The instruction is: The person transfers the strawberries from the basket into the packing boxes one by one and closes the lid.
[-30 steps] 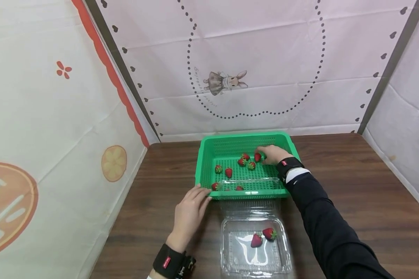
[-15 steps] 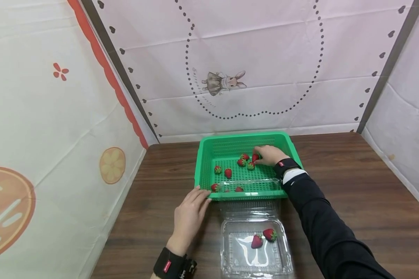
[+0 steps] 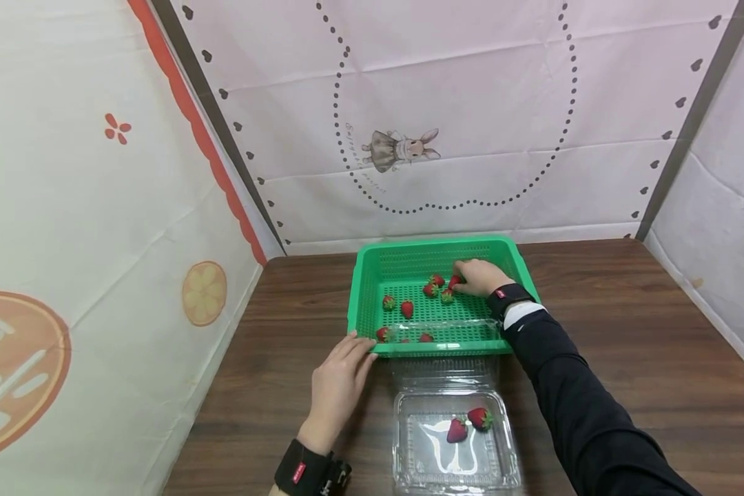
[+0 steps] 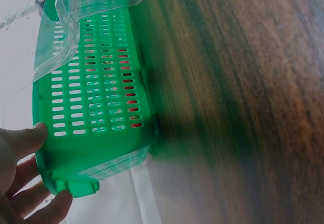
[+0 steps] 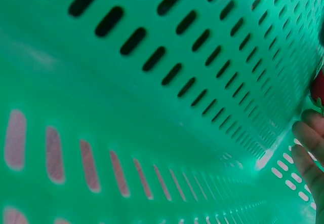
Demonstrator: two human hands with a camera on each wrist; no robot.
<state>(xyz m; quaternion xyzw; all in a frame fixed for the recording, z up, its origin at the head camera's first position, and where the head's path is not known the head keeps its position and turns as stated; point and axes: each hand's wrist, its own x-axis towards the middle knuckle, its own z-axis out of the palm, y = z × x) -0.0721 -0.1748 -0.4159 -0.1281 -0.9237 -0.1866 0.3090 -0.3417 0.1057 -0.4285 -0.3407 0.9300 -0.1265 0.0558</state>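
A green slotted basket (image 3: 434,245) holds several loose strawberries (image 3: 406,308). My right hand (image 3: 463,277) reaches into its far right part, and its fingertips pinch one strawberry (image 3: 454,282); that berry shows at the right edge (image 5: 318,86) of the right wrist view, above my fingers (image 5: 307,145). My left hand (image 3: 355,346) lies on the table with straight fingers against the basket's front left corner (image 4: 76,178). A clear clamshell box (image 3: 409,468) in front of the basket holds two strawberries (image 3: 456,430).
The clamshell's open lid (image 3: 446,328) leans over the basket's front wall. The basket sits on a dark wooden table (image 3: 626,331). Printed cloth walls (image 3: 99,207) close it in at the left, back and right.
My right hand's fingers have closed over the strawberry by the basket's far right. The left hand has stayed at the corner.
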